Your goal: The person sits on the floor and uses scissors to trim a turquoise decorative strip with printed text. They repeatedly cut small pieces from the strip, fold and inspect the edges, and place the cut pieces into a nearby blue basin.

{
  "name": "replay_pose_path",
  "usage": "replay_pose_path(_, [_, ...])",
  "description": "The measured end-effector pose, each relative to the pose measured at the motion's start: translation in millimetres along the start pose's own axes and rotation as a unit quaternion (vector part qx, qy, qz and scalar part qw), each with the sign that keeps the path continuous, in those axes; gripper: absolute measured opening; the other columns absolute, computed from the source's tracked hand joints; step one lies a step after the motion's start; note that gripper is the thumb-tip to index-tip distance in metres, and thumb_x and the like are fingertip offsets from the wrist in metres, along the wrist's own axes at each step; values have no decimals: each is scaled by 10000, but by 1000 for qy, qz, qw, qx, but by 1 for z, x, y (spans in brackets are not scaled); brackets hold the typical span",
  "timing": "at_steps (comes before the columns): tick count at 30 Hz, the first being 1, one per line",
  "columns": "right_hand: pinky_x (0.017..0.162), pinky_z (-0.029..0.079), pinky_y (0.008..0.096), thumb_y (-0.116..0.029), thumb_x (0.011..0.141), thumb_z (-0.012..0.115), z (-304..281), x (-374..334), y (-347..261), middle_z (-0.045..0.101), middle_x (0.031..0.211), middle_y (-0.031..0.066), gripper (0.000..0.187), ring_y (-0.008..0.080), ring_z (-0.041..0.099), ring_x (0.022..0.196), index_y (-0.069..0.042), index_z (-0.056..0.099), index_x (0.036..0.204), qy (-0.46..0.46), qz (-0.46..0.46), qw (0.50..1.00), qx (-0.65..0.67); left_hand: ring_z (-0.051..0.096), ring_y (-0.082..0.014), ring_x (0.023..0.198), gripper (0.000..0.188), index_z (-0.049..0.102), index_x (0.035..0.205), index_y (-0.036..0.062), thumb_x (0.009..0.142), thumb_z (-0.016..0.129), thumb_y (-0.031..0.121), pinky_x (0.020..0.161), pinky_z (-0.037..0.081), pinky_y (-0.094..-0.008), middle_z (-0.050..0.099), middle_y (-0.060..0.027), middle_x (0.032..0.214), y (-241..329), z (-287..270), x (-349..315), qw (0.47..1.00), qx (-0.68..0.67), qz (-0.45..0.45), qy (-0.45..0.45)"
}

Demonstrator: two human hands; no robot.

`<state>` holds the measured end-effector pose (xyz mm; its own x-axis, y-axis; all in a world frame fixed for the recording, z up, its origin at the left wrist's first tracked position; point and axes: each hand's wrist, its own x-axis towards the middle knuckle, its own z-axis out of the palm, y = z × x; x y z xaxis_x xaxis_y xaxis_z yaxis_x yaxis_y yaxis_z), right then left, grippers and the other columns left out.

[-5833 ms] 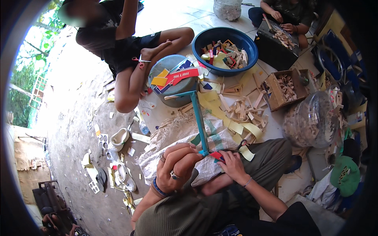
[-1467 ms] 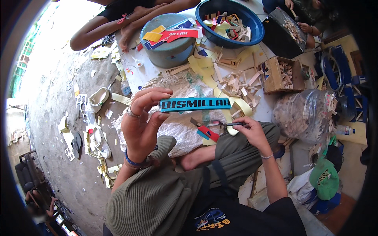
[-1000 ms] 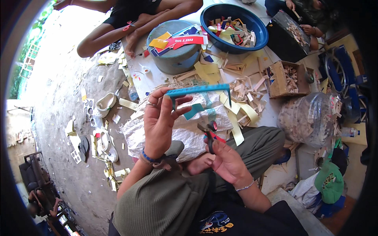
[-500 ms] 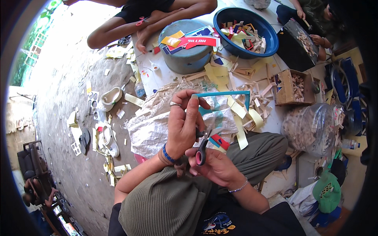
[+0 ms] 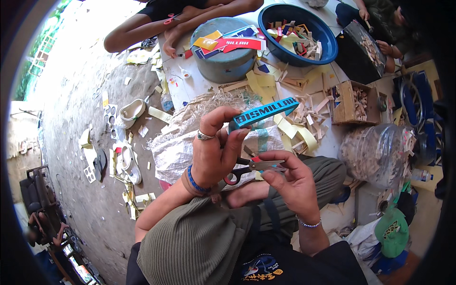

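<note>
My left hand pinches a bright blue strip between thumb and index finger. The strip carries dark lettering and bends back at its far right end. Just below are scissors with dark, red-lined handles beside my left hand's lower fingers. Their blades point right, slightly apart. My right hand is at the blade end, thumb and index finger spread on either side of the blades. Whether a fingertip touches the metal is hard to see. A bit of red shows behind the scissors, mostly hidden.
A white woven sack lies before my lap, with yellow paper scraps and wood pieces around it. Beyond stand an upturned grey tub bearing printed strips and a blue basin of small pieces. A cardboard box and clear jar are right. Two people sit nearby.
The blue strip has turned so its lettered face shows. The scissors have swung from my right hand's grasp to lie pointing right beside my left hand. My right hand has risen and opened.
</note>
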<state>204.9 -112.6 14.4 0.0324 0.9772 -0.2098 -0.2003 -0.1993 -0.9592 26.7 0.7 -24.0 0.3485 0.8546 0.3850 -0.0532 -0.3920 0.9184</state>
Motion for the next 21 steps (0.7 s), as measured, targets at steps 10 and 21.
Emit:
replay_pose_path(10, [858,488,251,-64,947,745,0,-6,11,694,1110,33,291,77,590,934,16,663,1215,46,-41,998,4,537,-55,547,327,370,1376,37,1086,506,102,486,425,-183,643,-165,1075,2,-2,-1,1000,2,-28,-2])
replay_pose_path(21, [842,535,321,-22,913,717,-8,-4,-8,743,1008,113,161,190,698,930,22,704,1067,26,-154,965,-210,494,-38,478,294,371,1363,33,1099,477,107,437,371,-174,633,-152,1067,9,-2,2,992,-58,-109,-27])
